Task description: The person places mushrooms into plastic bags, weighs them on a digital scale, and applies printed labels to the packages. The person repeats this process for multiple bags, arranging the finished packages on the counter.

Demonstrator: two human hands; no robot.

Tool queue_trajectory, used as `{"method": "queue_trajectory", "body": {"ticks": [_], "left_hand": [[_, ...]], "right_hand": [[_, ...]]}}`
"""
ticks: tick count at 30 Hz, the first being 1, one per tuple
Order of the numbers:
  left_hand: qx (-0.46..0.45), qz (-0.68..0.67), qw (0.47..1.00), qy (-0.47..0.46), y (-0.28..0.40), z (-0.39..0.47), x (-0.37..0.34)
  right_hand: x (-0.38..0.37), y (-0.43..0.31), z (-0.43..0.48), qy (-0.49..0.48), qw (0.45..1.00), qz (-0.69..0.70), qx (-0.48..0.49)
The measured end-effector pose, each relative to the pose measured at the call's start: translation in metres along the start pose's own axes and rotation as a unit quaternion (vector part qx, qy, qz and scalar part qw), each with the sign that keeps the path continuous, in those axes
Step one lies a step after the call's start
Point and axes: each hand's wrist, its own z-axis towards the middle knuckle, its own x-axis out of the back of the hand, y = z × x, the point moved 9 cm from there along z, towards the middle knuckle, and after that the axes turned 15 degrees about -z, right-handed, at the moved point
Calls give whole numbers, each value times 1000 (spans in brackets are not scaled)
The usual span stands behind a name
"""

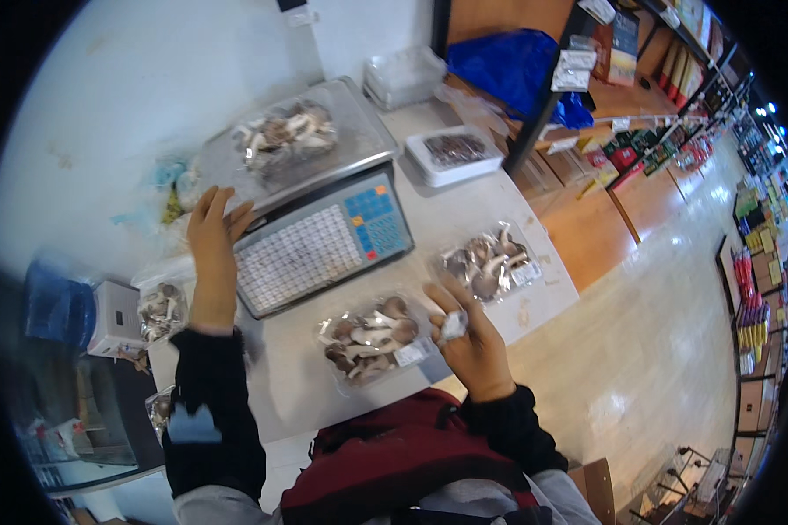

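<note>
My left hand (215,256) is at the left edge of a price-computing scale (302,259), fingers slightly apart with nothing seen in them. A clear-wrapped pack of mushrooms (289,134) rests on the scale's metal platform (361,131). My right hand (473,344) has a small crumpled white piece (453,325), perhaps a label, between thumb and fingers. Just left of that hand, a wrapped mushroom pack (371,335) bears a white label (408,354). Beyond its fingertips lies another labelled mushroom pack (489,262).
A white tray of dark dried food (453,152) and a clear plastic container (404,77) stand at the table's (289,394) back right. More mushroom packs (161,312) lie at the left, beside a white box (115,318). Shelving (538,111) rises on the right.
</note>
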Motion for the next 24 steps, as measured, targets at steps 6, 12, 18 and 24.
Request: {"method": "queue_trajectory", "body": {"ticks": [6,12,18,24], "left_hand": [[188,117,961,-164,-48,-167,-35],[242,76,956,-147,-88,-206,-44],[275,27,956,-103,-97,-219,-38],[269,-19,956,-113,-97,-225,-42]], "right_hand": [[-33,-22,31,-109,991,78,19],[-60,-26,31,-191,979,-42,58],[-73,-21,15,-253,967,33,9],[-67,-26,8,-267,957,-92,59]]}}
